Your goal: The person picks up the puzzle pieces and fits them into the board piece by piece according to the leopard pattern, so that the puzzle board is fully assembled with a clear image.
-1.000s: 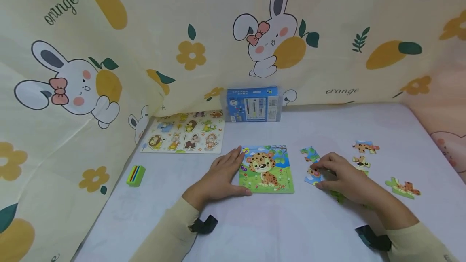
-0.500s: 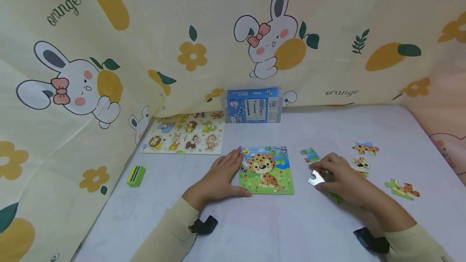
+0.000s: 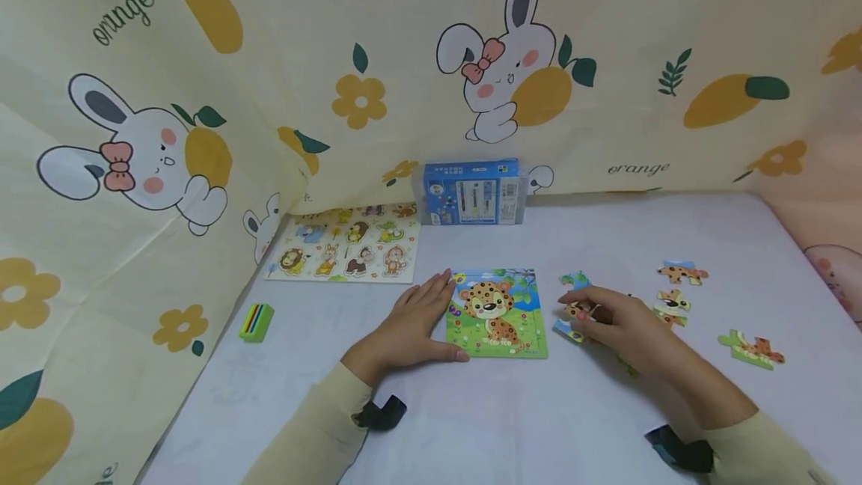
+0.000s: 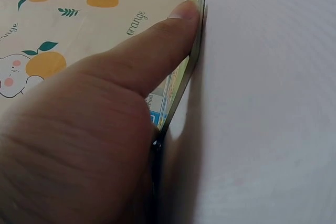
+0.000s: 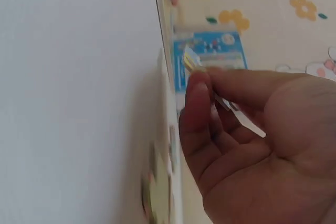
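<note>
A square puzzle board [image 3: 495, 320] printed with a sitting leopard lies mid-table in the head view. My left hand [image 3: 408, 328] rests flat at its left side, fingers straight along the edge and thumb at the lower left corner. In the left wrist view the thumb [image 4: 152, 51] touches the board's rim. Right of the board, my right hand [image 3: 629, 328] pinches a puzzle piece [image 3: 568, 330] between thumb and fingers. The right wrist view shows that piece [image 5: 191, 59] tilted on edge, mostly hidden by the fingers. A blue and green puzzle piece [image 3: 574, 280] lies just beyond that hand.
Loose pieces lie farther right: an orange spotted piece [image 3: 683, 272], a face piece [image 3: 672, 304] and a green-orange piece [image 3: 751, 350]. Another green piece is partly under the right hand. A blue box [image 3: 471, 193], an animal board [image 3: 343, 249] and a striped green block [image 3: 257, 322] stand about.
The right hand's piece showed its silvery back half a second ago and now shows its printed face. That hand has shifted slightly left. The left hand stays on the board.
</note>
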### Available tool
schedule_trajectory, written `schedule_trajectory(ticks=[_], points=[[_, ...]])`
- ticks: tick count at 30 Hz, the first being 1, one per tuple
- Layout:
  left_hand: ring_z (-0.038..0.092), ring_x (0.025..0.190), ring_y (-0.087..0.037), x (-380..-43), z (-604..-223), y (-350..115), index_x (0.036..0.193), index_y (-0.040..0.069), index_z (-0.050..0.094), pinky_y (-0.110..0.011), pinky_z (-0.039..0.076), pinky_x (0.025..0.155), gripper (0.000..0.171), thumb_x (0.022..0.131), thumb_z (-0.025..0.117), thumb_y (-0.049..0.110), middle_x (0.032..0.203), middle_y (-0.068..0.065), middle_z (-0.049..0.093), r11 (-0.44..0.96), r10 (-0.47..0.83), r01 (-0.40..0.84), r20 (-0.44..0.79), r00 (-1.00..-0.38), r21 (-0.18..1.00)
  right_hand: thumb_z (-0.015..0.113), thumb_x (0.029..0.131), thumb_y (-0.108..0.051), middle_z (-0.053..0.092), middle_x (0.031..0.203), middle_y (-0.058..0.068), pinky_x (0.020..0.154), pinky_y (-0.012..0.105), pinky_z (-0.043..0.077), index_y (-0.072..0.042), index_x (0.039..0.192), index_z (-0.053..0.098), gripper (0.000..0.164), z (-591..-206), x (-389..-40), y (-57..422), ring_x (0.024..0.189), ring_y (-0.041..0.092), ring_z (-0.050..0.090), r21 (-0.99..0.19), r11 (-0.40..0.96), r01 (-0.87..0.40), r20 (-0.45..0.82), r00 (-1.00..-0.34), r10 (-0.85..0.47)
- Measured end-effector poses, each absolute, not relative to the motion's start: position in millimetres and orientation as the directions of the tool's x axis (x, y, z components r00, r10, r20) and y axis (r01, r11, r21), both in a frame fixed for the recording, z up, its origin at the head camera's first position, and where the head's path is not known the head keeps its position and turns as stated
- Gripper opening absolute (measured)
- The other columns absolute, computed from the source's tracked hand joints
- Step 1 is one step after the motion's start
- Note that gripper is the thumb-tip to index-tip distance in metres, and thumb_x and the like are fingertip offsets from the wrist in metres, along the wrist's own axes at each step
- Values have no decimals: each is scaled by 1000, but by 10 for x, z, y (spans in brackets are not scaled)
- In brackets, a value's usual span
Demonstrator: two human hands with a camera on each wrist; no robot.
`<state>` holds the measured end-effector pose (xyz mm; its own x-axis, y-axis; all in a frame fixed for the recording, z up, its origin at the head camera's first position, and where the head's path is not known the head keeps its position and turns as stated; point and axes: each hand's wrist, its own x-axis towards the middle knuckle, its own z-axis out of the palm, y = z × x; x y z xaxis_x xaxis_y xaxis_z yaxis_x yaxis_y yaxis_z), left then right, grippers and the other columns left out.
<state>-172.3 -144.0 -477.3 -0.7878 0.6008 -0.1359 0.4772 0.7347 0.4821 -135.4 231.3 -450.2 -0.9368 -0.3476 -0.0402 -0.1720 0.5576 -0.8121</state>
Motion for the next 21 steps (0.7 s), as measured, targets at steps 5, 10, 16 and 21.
schedule_trajectory(ticks=[5, 10, 16, 21], points=[[-4, 166, -19, -1728, -4767, -1430, 175, 10, 12, -49, -1, 130, 127, 88, 75, 77, 182, -1, -2, 730, 605, 482, -128, -786, 485, 70, 107, -5, 69, 106, 9, 73, 31, 62, -1, 144, 64, 37, -4519, -1384, 2094, 84, 20, 73, -888, 446, -111, -74, -923, -378], [-2, 166, -21, -1727, -4764, -1444, 175, 8, 13, -51, 0, 130, 127, 88, 75, 76, 182, -2, -1, 726, 607, 481, -128, -785, 492, 72, 105, -2, 65, 113, 12, 76, 33, 62, 1, 144, 63, 40, -4556, -1456, 1797, 92, 20, 74, -885, 456, -91, -92, -927, -363], [-4, 165, -18, -1731, -4777, -1452, 176, 10, 11, -50, 0, 130, 126, 89, 73, 78, 182, -1, -2, 733, 603, 479, -137, -786, 483, 76, 103, -7, 64, 121, 13, 87, 42, 58, -1, 149, 59, 49, -4577, -1564, 1512, 102, 23, 73, -877, 475, -68, -100, -943, -319], [-6, 165, -16, -1738, -4767, -1455, 176, 11, 11, -48, -1, 130, 125, 90, 72, 78, 182, 1, -4, 730, 606, 478, -139, -783, 488, 75, 103, -8, 70, 117, 9, 89, 44, 57, 0, 145, 63, 44, -4571, -1601, 1425, 103, 23, 70, -871, 486, -67, -94, -949, -301]])
